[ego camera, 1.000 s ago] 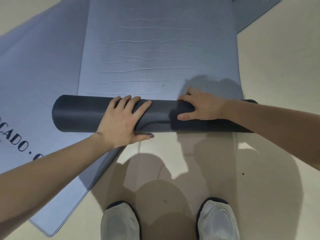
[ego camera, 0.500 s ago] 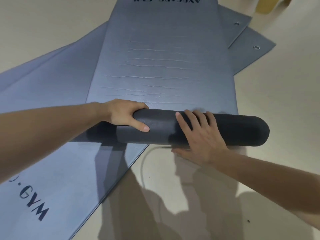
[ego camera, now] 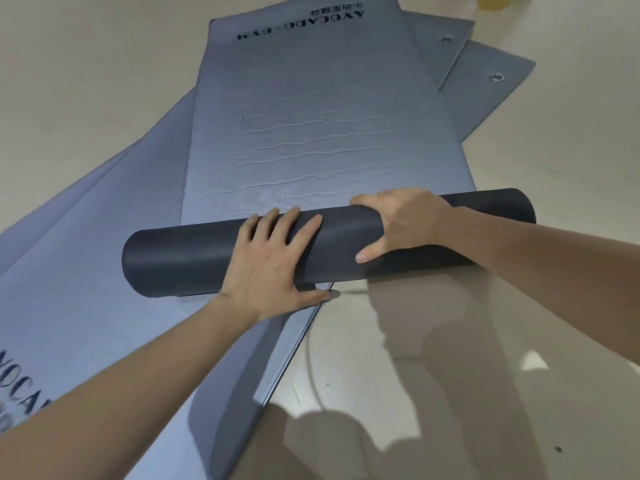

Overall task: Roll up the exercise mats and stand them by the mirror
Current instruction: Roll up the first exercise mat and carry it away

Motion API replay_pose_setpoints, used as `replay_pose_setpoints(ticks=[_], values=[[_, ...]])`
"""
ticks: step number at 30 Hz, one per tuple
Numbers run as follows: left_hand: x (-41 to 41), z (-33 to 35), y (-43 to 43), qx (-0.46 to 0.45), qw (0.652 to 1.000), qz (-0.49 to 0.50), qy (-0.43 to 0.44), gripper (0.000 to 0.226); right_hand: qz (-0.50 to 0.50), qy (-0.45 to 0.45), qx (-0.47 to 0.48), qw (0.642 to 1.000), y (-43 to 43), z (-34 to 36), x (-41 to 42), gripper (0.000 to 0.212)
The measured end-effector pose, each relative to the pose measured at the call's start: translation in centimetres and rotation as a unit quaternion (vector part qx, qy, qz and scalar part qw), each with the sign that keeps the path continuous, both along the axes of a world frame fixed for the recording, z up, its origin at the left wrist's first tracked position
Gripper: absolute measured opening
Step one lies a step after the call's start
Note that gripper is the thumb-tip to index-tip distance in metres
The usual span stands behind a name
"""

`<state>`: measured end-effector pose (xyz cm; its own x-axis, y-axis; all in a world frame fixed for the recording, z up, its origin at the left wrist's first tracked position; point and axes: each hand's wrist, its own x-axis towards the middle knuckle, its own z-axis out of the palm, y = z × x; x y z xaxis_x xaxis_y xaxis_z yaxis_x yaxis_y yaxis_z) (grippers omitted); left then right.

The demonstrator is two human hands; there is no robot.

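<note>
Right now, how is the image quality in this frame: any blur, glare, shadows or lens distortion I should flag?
Head view: the centre is sharp, with the rolled mat and both hands clear; the printed lettering at lower left is smeared by blur; the glossy floor shows a bright glare patch and soft shadows of the person; wide-angle stretch makes the forearms balloon toward the bottom edge.

The top mat reads "AVOCADO·GYM", upside down, at its far end.
</note>
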<state>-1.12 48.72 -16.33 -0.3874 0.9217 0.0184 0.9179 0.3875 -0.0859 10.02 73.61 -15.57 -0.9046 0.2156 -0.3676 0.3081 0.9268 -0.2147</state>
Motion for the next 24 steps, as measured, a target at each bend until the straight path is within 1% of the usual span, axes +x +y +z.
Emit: replay_pose_setpoints(ticks=[2, 5, 10, 13, 15, 18, 22, 24], values=[[-0.7, -0.5, 0.4, -0.023, 1.000, 0.010, 0.012, 0.125, 0.005, 0.006, 0.001, 1.000, 0.3, -0.1, -0.2, 0.100], [-1.9, -0.7, 1.3, -0.034, 0.999, 0.007, 0.015, 0.130, 0.005, 0.032, 0.015, 0.999, 0.0, 0.4, -0.1, 0.096], [-1.0, 0.7, 0.9, -0.046, 0.999, -0.013, -0.003, 0.115, -0.009, 0.012, -0.043, 0.999, -1.4, 1.8, 1.3, 0.082], [1.6, 1.7, -0.4, -0.087, 0.996, -0.019, -0.022, 0.108, -0.015, -0.027, -0.074, 0.997, -3.0, 1.9, 4.2, 0.082], [3.8, 2.2, -1.3, -0.124, 0.991, -0.022, -0.049, 0.105, -0.022, -0.060, -0.126, 0.990, -3.8, 1.7, 6.5, 0.078], [7.3, 2.3, -2.9, -0.168, 0.981, -0.041, -0.091, 0.104, -0.039, -0.108, -0.215, 0.970, -5.0, 0.5, 10.6, 0.068], [10.9, 2.5, -4.4, -0.215, 0.950, -0.055, -0.221, 0.088, -0.044, -0.163, -0.286, 0.943, -7.1, -1.2, 15.1, 0.056], [11.9, 2.6, -4.7, -0.237, 0.931, -0.061, -0.272, 0.086, -0.041, -0.196, -0.301, 0.932, -8.2, -1.5, 16.7, 0.046]])
